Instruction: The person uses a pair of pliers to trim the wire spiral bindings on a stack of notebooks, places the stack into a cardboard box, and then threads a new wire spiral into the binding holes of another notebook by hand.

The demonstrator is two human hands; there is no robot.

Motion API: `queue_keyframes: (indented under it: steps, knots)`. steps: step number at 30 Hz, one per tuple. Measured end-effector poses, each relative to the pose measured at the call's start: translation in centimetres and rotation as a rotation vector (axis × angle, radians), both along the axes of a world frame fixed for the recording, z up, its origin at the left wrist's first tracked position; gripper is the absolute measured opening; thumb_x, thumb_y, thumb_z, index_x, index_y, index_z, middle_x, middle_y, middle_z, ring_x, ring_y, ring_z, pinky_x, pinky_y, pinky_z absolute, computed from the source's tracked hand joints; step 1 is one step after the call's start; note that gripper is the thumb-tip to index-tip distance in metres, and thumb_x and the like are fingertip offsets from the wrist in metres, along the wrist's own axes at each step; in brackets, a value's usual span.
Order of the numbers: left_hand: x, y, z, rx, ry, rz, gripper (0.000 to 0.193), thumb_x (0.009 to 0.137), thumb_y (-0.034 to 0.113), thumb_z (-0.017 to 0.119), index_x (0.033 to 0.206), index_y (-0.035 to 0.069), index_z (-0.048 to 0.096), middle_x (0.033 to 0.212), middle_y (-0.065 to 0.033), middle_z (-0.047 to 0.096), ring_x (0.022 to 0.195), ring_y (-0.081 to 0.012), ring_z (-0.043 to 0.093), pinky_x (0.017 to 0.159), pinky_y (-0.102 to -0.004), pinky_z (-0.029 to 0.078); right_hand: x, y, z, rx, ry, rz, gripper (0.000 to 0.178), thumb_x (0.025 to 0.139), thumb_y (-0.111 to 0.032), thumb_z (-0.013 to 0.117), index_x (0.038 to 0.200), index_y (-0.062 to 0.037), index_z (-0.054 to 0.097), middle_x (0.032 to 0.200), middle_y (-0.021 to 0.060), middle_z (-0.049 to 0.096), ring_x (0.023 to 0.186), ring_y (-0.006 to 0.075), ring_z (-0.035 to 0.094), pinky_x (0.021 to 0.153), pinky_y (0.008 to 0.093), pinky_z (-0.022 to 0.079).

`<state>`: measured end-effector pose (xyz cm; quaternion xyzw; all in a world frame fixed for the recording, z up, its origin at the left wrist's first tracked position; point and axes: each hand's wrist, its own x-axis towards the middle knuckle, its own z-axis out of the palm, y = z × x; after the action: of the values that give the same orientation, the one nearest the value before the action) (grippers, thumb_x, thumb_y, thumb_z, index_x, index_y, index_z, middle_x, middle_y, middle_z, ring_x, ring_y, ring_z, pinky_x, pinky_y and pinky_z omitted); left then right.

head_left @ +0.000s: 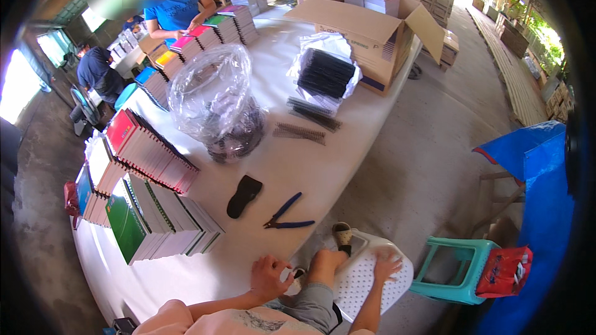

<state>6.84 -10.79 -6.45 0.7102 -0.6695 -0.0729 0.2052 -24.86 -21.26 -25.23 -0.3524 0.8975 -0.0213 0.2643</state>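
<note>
My left hand [271, 278] hovers at the table's near edge with its fingers loosely bent and nothing visible in it. My right hand [387, 264] rests with spread fingers on the seat of a white plastic stool [360, 282] full of small holes. On the white table [323, 177], the nearest tool is a pair of blue-handled cutting pliers [288, 216], its handles apart. Beside it lies a flat black object [244, 196] whose kind I cannot make out. Stacks of green notebooks [127, 223] and red spiral-bound notebooks [127, 133] stand to the left.
A clear plastic bag [211, 87] holds dark contents. Black binding coils [326, 73] lie in white paper, with loose coils [313, 113] nearby. Beyond are an open cardboard box [357, 37] and a person in blue [177, 6]. A turquoise stool [456, 267] carries a red bag [504, 272].
</note>
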Motion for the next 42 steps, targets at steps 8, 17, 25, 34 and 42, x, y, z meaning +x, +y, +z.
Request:
queue_keyframes:
  steps: [8, 17, 25, 34, 42]
  knots:
    - [-0.5, -0.8, 0.2, 0.053, -0.021, 0.005, 0.015, 0.068, 0.029, 0.07, 0.077, 0.021, 0.062, 0.079, -0.002, 0.042, 0.074, -0.0212, 0.049, 0.064, -0.0379, 0.037, -6.3, -10.9, -9.5, 0.045, -0.113, 0.356, 0.058, 0.083, -0.061, 0.049, 0.112, -0.0132, 0.064, 0.127, 0.0158, 0.053, 0.12, 0.0405, 0.046, 0.094, 0.0698, 0.025]
    - [-0.6, -0.5, 0.5, 0.097, -0.049, 0.045, 0.012, 0.07, 0.03, 0.068, 0.076, 0.022, 0.062, 0.079, -0.002, 0.043, 0.072, -0.0204, 0.049, 0.062, -0.038, 0.038, -3.2, -12.6, -5.1, 0.46, 0.085, 0.2, 0.059, 0.069, -0.053, 0.064, 0.118, -0.0198, 0.062, 0.127, 0.0088, 0.056, 0.121, 0.0299, 0.049, 0.097, 0.062, 0.028]
    - [-0.6, -0.2, 0.0, 0.104, -0.002, 0.096, 0.012, 0.063, 0.027, 0.072, 0.071, 0.024, 0.063, 0.078, -0.0003, 0.041, 0.074, -0.019, 0.048, 0.062, -0.0368, 0.036, -3.7, -13.7, -7.4, 0.37, 0.086, 0.241, 0.049, 0.069, -0.047, 0.059, 0.107, -0.018, 0.068, 0.119, 0.0096, 0.061, 0.111, 0.0304, 0.057, 0.094, 0.0579, 0.033]
    - [-0.7, -0.4, -0.3, 0.087, -0.088, 0.102, 0.012, 0.063, 0.028, 0.072, 0.068, 0.023, 0.062, 0.076, -0.0013, 0.04, 0.072, -0.0202, 0.046, 0.061, -0.0372, 0.036, -2.9, -17.0, -7.6, 0.166, 0.126, 0.283, 0.039, 0.072, -0.039, 0.057, 0.103, -0.0168, 0.069, 0.109, 0.0122, 0.065, 0.103, 0.0351, 0.061, 0.089, 0.0607, 0.037]
    - [-0.8, -1.2, 1.0, 0.124, -0.116, 0.094, 0.016, 0.069, 0.033, 0.068, 0.07, 0.02, 0.059, 0.075, -0.0009, 0.04, 0.072, -0.0197, 0.047, 0.06, -0.0379, 0.038, -2.9, -19.0, -6.3, 0.138, 0.242, 0.357, 0.039, 0.075, -0.041, 0.06, 0.108, -0.0214, 0.065, 0.132, 0.004, 0.05, 0.13, 0.0245, 0.035, 0.097, 0.0743, 0.017]
